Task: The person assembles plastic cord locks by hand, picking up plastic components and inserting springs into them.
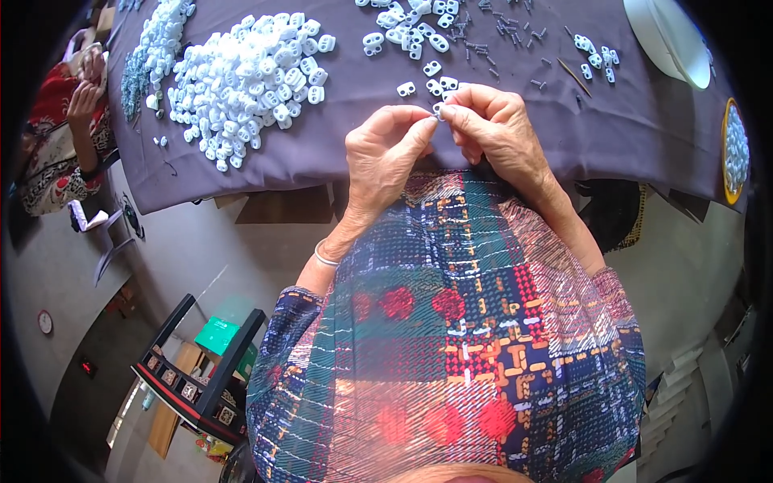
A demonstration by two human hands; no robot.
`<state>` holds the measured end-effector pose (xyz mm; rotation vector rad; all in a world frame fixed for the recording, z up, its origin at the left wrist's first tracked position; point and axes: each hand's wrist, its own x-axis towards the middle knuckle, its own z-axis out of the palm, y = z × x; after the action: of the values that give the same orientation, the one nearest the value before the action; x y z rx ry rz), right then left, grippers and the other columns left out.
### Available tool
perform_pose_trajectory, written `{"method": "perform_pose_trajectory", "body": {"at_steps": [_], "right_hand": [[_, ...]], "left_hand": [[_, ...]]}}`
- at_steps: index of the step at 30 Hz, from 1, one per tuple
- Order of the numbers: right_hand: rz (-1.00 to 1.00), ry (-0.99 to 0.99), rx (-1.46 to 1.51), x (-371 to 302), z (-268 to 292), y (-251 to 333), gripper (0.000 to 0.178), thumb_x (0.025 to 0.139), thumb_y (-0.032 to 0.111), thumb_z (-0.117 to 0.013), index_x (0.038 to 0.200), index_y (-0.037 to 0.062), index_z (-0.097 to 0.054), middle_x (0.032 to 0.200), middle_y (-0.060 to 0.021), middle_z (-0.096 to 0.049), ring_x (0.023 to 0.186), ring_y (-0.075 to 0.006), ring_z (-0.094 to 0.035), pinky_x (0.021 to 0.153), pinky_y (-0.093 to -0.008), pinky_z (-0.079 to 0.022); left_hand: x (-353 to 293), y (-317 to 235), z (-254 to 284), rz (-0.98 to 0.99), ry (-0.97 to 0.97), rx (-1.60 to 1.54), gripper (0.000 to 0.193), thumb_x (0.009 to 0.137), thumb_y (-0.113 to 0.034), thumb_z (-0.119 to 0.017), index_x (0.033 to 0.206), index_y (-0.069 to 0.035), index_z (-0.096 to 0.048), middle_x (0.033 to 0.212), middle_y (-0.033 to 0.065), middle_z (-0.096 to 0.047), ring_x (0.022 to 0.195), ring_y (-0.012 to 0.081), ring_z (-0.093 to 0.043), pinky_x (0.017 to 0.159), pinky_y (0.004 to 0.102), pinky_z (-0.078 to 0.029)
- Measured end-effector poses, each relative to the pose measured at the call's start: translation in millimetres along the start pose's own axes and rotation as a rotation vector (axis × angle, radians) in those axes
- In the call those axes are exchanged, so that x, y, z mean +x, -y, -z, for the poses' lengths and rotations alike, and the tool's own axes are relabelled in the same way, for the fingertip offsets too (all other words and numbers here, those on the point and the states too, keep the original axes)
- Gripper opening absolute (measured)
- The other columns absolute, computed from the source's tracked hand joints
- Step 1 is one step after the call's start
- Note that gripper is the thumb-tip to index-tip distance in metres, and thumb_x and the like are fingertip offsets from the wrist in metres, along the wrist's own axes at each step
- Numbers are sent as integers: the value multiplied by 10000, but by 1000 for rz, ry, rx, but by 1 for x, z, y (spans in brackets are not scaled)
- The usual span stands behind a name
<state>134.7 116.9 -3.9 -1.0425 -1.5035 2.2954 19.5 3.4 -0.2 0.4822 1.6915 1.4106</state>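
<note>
Fingertips of my left hand (385, 149) and my right hand (501, 133) meet over the near edge of the cloth-covered table. Between them they pinch a small white plastic piece (438, 112), mostly hidden by the fingers. Just beyond my hands lie a few loose white two-holed plastic pieces (433, 87), shaped like cord locks. More of these white pieces (411, 30) are scattered farther back. To their right lie many small dark metal pieces (507, 30), perhaps springs or screws; they are too small to tell.
A big heap of white plastic parts (241, 88) covers the table's left, beside a pale blue heap (153, 60). At right are a thin wooden stick (575, 78), a white bowl (664, 40) and a yellow-rimmed basket (731, 153). Another person's hand (84, 95) shows far left.
</note>
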Motion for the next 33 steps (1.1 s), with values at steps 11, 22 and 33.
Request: {"method": "perform_pose_trajectory", "body": {"at_steps": [11, 22, 33], "right_hand": [[-9, 4, -57, 2, -2, -1, 134, 877, 153, -582, 839, 26, -588, 576, 31, -507, 431, -21, -410, 390, -167, -326], [-12, -27, -33, 2, -2, -3, 145, 858, 170, -599, 847, 25, -605, 590, 20, -528, 448, -25, -444, 386, -176, -349], [-7, -3, -40, 1, -2, -2, 155, 844, 183, -606, 846, 28, -617, 606, 13, -543, 472, -32, -473, 391, -184, -356]], "left_hand": [[3, 7, -1, -132, -38, 92, 93, 789, -23, -663, 868, 16, -632, 755, 35, -600, 626, 80, -584, 550, 198, -476], [2, 0, 8, 73, 15, -60, 183, 790, -55, -677, 950, 19, -628, 785, 49, -646, 674, 89, -607, 591, 200, -502], [3, -1, 12, 64, 66, -104, 177, 820, -52, -641, 972, 36, -620, 815, 88, -650, 685, 127, -628, 584, 215, -513]]}}
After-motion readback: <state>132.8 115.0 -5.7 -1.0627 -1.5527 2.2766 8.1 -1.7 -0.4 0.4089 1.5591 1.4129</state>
